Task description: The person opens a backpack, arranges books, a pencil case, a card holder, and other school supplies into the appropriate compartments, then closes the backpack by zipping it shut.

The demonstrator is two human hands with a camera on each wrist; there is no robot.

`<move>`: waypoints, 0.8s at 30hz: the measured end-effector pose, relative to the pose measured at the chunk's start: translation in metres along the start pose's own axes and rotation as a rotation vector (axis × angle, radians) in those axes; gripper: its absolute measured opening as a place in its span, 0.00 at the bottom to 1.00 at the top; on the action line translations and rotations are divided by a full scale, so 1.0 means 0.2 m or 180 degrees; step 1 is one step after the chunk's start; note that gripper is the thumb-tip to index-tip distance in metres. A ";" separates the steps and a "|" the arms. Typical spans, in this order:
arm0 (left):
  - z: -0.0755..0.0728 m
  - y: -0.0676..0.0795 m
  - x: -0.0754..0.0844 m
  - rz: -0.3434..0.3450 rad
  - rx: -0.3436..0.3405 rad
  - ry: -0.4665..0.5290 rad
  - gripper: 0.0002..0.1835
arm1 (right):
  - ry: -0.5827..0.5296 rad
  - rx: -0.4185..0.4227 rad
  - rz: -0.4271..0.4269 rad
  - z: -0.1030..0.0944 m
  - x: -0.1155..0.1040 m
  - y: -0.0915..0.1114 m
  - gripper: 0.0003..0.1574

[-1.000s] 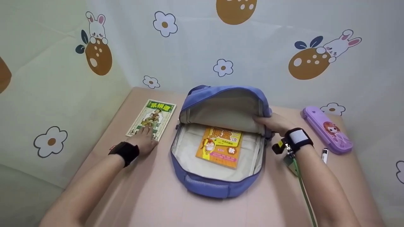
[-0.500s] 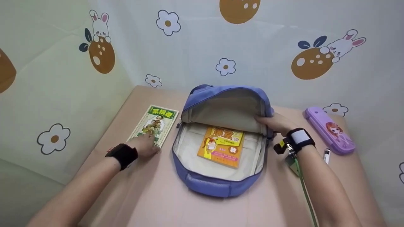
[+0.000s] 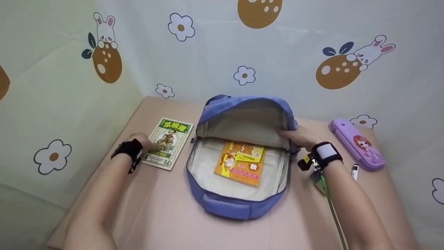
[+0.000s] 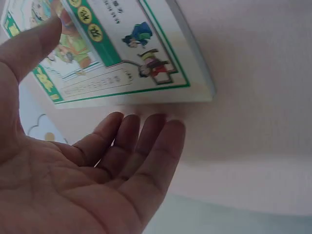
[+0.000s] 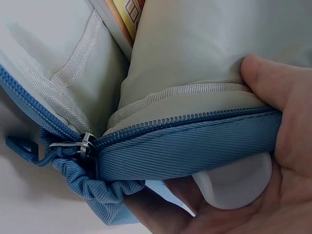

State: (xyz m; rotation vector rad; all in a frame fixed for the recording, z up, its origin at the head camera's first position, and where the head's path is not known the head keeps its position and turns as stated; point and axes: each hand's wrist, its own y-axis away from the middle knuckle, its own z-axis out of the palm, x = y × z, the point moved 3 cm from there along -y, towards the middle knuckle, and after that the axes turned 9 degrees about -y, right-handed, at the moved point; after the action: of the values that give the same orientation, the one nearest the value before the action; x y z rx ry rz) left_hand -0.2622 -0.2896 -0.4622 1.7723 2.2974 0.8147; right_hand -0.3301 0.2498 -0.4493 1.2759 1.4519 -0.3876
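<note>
A green-and-cream book with cartoon figures lies at the left of the table. My left hand is at the book's left edge, its thumb over the cover. In the left wrist view, the loosely bent fingers sit just beside the book's edge, with a small gap. A blue backpack lies unzipped in the middle, an orange book inside it. My right hand grips the raised flap by its right side, thumb on the pale lining and fingers underneath.
A purple pencil case lies at the right, with a white marker near it. A dark greenish object is partly hidden by the right wrist. Behind the table hangs a patterned cloth.
My left hand has slid from the green book's lower part to its left edge. The book has shifted slightly towards me. My right hand keeps its hold on the flap.
</note>
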 end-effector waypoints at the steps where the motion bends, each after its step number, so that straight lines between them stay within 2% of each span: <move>1: 0.00 -0.01 -0.01 -0.0043 -0.0007 0.0023 0.40 | -0.0003 -0.0002 -0.0014 0.00 0.00 0.00 0.49; 7: 0.03 -0.08 -0.03 -0.0025 -0.0071 -0.0034 0.34 | -0.0043 0.0126 0.0063 0.01 0.00 0.01 0.49; 13: 0.04 -0.10 -0.04 -0.0036 -0.0200 -0.0018 0.33 | 0.0010 0.0080 0.0020 0.02 -0.01 0.01 0.47; 17: 0.02 -0.11 -0.04 0.0057 -0.0237 -0.0040 0.26 | 0.0043 0.0074 -0.0021 0.01 -0.01 0.00 0.45; 20: 0.01 -0.12 -0.05 0.0098 -0.0308 0.0110 0.20 | 0.0046 0.0064 -0.0049 0.01 0.00 0.00 0.46; 24: 0.00 -0.11 -0.09 0.0177 -0.0380 0.0309 0.19 | -0.0043 0.0093 -0.0017 0.01 0.00 0.00 0.47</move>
State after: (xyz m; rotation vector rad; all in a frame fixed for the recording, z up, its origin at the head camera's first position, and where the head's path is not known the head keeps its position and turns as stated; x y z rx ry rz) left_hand -0.2749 -0.3088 -0.4769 1.7898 2.2140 1.0461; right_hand -0.3288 0.2490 -0.4496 1.2906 1.4431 -0.4217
